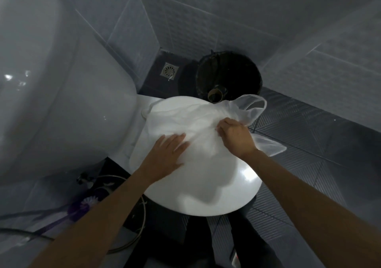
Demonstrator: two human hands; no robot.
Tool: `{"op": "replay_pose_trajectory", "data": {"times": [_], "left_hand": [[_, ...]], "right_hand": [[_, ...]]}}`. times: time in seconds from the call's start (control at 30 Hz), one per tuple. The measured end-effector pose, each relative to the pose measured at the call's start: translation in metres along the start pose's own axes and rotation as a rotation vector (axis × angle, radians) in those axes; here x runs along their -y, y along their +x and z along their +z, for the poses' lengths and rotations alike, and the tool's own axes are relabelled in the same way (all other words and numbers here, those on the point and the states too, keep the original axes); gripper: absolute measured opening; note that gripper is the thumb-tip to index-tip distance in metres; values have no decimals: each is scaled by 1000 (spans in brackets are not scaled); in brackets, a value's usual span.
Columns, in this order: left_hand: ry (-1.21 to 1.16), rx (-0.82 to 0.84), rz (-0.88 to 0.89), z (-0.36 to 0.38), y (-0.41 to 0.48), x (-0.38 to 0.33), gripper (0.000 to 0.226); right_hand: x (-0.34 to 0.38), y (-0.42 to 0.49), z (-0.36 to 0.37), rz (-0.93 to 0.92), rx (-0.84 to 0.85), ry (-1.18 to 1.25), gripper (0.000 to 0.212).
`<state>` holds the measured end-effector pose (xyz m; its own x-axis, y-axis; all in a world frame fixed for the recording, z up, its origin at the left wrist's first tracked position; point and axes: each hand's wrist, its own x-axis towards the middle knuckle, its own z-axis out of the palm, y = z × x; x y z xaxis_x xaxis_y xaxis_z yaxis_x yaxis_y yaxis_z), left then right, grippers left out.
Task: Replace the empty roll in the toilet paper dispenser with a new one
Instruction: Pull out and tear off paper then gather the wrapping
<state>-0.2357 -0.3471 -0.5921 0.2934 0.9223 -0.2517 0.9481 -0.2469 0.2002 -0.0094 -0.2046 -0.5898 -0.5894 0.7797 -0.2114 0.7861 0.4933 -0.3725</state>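
Observation:
A thin white plastic bag (pixel 185 119) lies spread over the closed white toilet lid (pixel 216 193). My left hand (pixel 165 154) rests flat on the bag with fingers together and stretched out. My right hand (pixel 235 136) pinches the bag near its handles at the lid's right side. A brown cardboard tube (pixel 216 95), the empty roll, lies inside the black waste bin (pixel 228 74) just beyond the lid. What the bag holds is hidden. No dispenser is in view.
The white cistern (pixel 51 86) fills the left. A floor drain (pixel 169 71) sits in the far corner. A purple toilet brush (pixel 82 206) and a metal hose (pixel 132 241) lie at lower left. Grey ribbed floor tiles (pixel 309 144) extend right; tiled walls close in behind.

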Motion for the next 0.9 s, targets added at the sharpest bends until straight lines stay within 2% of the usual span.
{"op": "replay_pose_trajectory", "data": {"times": [0.07, 0.13, 0.23, 0.33, 0.4, 0.47, 0.57, 0.67, 0.73, 0.83, 0.9], "left_hand": [[-147, -62, -83, -3, 9, 4, 47], [-350, -98, -221, -11, 20, 7, 33], [-618, -99, -394, -24, 38, 12, 44], [-675, -45, -410, -34, 52, 21, 36], [-681, 9, -378, -37, 58, 24, 41], [-700, 95, -388, -37, 63, 24, 40], [-768, 236, -466, -36, 65, 25, 36], [-631, 207, -379, -35, 62, 26, 40], [-469, 38, -292, -32, 57, 21, 45], [-33, -230, -177, -25, 51, 11, 52], [16, -213, -101, -22, 46, 7, 52]], "right_hand": [[1, -1, -2, 3, -66, -44, 18], [3, -9, -6, -34, -238, -167, 10], [7, -30, -14, -78, -433, -239, 12], [13, -48, -19, -146, -518, -262, 26], [18, -52, -17, -261, -408, -295, 51], [17, -44, -12, -331, -209, -338, 72], [5, -20, -2, -288, -30, -389, 70], [-9, -5, 4, -248, 15, -255, 50], [-14, -2, 4, -242, -42, -174, 29], [-12, 7, 2, -234, -103, -134, 27], [-10, 12, 1, -211, -87, -157, 28]]}}
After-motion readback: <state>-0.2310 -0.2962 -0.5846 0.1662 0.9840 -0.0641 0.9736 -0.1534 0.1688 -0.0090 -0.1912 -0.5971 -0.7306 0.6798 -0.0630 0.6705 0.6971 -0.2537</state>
